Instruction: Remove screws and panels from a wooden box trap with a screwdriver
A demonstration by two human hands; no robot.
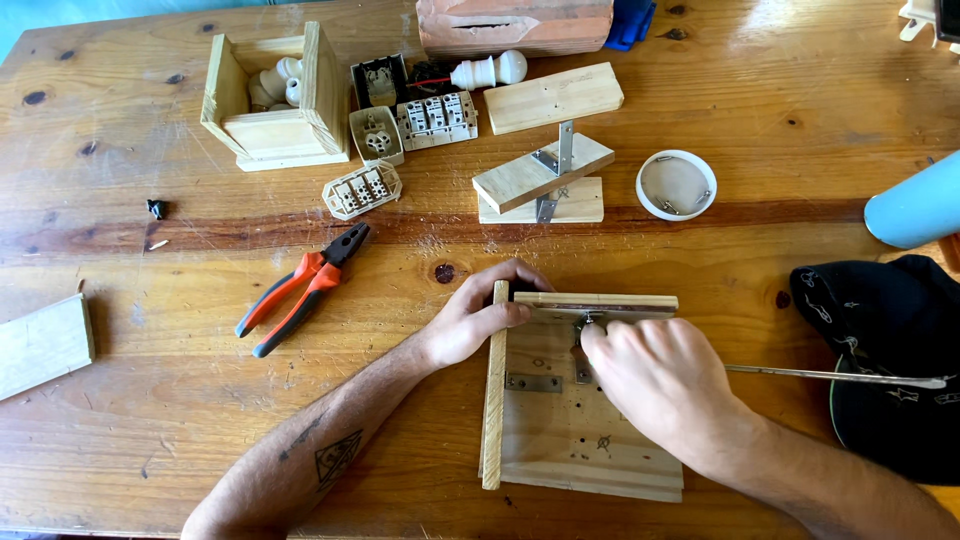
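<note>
- Head view, far left first: a board offcut lies at the table's left edge, well apart from the work.
- Pliers with red grips lie left of the hands, jaws pointing far-right, within easy reach.
- Far side holds a small wooden box, switch parts and loose wood blocks; none touch the work.
- Left hand closes over the corner where the upright side strip meets the far strip, thumb and fingers clamping both. Judged well placed: pressing the corner square keeps the parts from shifting.
- Wooden panel lies flat, near and centre, with a metal bracket screwed on beside the side strip.
- Right hand is curled shut over a corner bracket under the far strip; what its fingers pinch is hidden, so I cannot tell if it holds a screw or tool.
- Advice, as a judgement: keep downward pressure straight and the bracket flush against both faces.
- Thin metal rod lies right of that hand, running towards a black cap.
- White dish sits far right.
</note>
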